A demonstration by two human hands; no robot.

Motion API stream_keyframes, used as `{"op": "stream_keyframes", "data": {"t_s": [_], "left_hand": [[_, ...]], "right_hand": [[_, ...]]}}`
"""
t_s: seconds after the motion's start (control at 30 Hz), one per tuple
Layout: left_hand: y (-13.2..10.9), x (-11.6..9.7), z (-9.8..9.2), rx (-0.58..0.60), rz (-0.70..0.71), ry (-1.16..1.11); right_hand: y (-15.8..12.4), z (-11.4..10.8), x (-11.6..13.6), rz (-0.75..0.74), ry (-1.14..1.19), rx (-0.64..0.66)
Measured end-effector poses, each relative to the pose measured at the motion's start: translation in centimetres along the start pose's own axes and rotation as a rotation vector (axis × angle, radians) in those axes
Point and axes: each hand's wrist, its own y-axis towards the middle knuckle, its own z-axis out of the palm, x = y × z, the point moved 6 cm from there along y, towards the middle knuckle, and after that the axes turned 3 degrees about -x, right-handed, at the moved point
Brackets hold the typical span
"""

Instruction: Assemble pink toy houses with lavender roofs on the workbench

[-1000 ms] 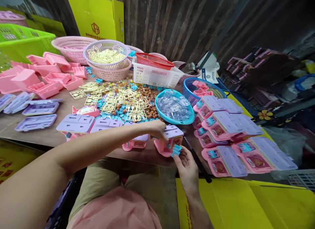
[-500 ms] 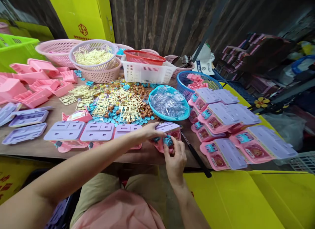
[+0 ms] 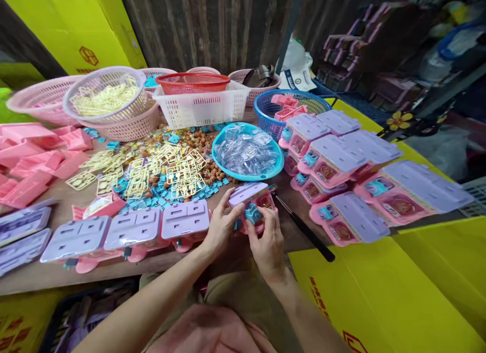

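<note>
My left hand [image 3: 220, 224] is closed around the left side of a pink toy case with a purple lid [image 3: 248, 192], at the front edge of the table. A blue plastic piece [image 3: 252, 214] sits at the front of this case. My right hand [image 3: 269, 247] has its thumb and fingers on the blue piece, pressing it against the pink front; whether it is fixed there I cannot tell. Just right of the case lies a thin metal-shafted tool with a black handle [image 3: 315, 240]. Similar purple-lidded cases [image 3: 185, 219] stand in a row on the left.
Finished-looking cases [image 3: 353, 219] are stacked at right. Behind my hands, a turquoise basin [image 3: 280, 167] holds clear plastic parts. Cream part frames [image 3: 186, 173] and small blue pieces [image 3: 159, 196] cover the table's middle. Baskets, including a white one [image 3: 201, 110], line the back. Pink trays [image 3: 34, 163] pile at left.
The view has turned, shifting the left side of the table downward. My left hand has come from the case's top to its left side. My right hand stays at the blue piece.
</note>
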Motion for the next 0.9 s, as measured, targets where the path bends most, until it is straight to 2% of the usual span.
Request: {"op": "stream_keyframes", "data": {"t_s": [0.17, 0.43, 0.5, 0.7, 0.8, 0.9], "left_hand": [[0.6, -0.3, -0.5, -0.037, 0.062, 0.044], [1.1, -0.3, -0.9, -0.031, 0.081, 0.145], [1.2, -0.3, -0.9, -0.017, 0.064, 0.147], [1.5, -0.5, -0.8, 0.069, 0.086, 0.118], [1.4, -0.2, -0.9, 0.082, 0.033, 0.157], [1.3, 0.0, -0.6, 0.122, -0.005, 0.143]], "right_hand": [[0.4, 0.2, 0.9, -0.080, -0.033, -0.016], [0.7, 1.2, 1.4, -0.072, -0.184, -0.001], [0.8, 1.3, 1.2, -0.059, -0.139, -0.006], [0.9, 0.3, 0.1, -0.008, 0.205, -0.053], [0.8, 0.2, -0.2, 0.054, 0.216, -0.081], [0.8, 0.4, 0.1, 0.055, 0.185, -0.082]]}}
